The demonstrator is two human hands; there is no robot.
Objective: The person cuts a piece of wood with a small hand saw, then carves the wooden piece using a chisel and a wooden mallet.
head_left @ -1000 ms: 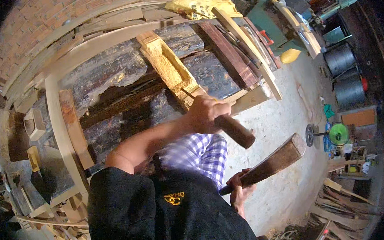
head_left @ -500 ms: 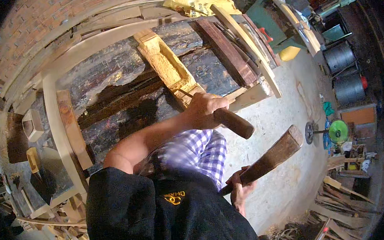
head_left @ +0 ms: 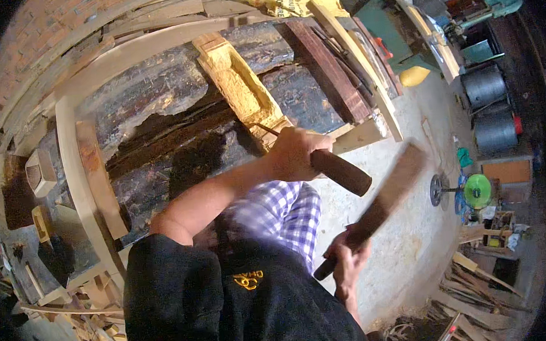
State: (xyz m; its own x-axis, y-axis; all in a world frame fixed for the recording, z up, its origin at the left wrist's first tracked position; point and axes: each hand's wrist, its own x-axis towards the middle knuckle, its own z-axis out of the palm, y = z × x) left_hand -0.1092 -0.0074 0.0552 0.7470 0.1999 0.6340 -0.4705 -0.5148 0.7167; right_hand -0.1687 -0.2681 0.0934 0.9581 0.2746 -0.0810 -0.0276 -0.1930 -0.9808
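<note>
My left hand (head_left: 294, 153) is closed around a chisel (head_left: 340, 171) with a thick wooden handle, its thin blade reaching onto the near end of a pale yellow wood piece (head_left: 246, 86) with a rough hollow cut along it. That piece lies across a dark, cracked timber slab (head_left: 152, 96). Lower right, my right hand (head_left: 350, 257) grips the narrow end of a wooden club-like mallet (head_left: 381, 197), raised at a slant below and right of the chisel handle, its broad end blurred. Checked-cloth legs show beneath my left forearm.
Boards (head_left: 332, 69) and a yellow sack (head_left: 292, 2) sit at the bench's back and right. A small wood block (head_left: 40, 173) is at left. A green machine (head_left: 395, 52), metal drums (head_left: 494, 127), a green fan (head_left: 476, 190) and scrap wood (head_left: 487, 288) stand around the concrete floor (head_left: 385, 290).
My right hand and the mallet have moved upward, the mallet's broad end swinging up toward the bench and now smeared. My left hand and the chisel have shifted only slightly.
</note>
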